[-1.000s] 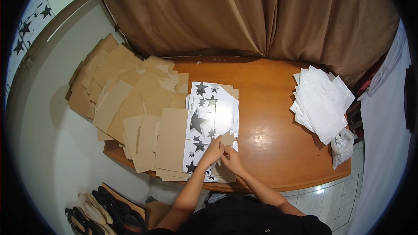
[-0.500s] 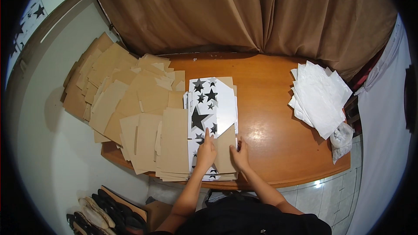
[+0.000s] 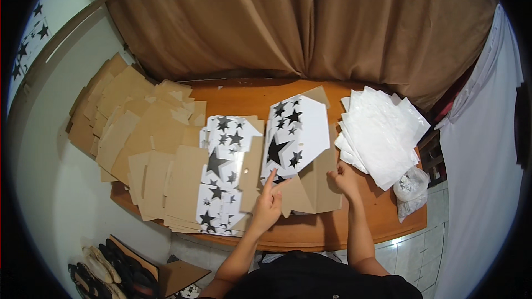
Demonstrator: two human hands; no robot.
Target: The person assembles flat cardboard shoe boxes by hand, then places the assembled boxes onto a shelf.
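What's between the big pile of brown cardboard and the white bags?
In the head view, two star-printed sheets lie between the brown cardboard pile and the white bags: a flat sheet and a lifted star sheet.

Home craft room — curtain [image 3: 288, 22], shoes [image 3: 105, 268], cardboard stacks [image 3: 138, 138].

Star-printed box blank [image 3: 296, 133]: flat die-cut card, white face with black stars of mixed sizes, one large star low on the left half. It sits tilted, upper edge toward the curtain, over its own brown cardboard flaps [image 3: 313, 188], which spread flat on the table below and to the right. My left hand [image 3: 267, 206] touches its lower edge, index finger raised against the print. My right hand [image 3: 344, 180] presses the brown flap's right edge.
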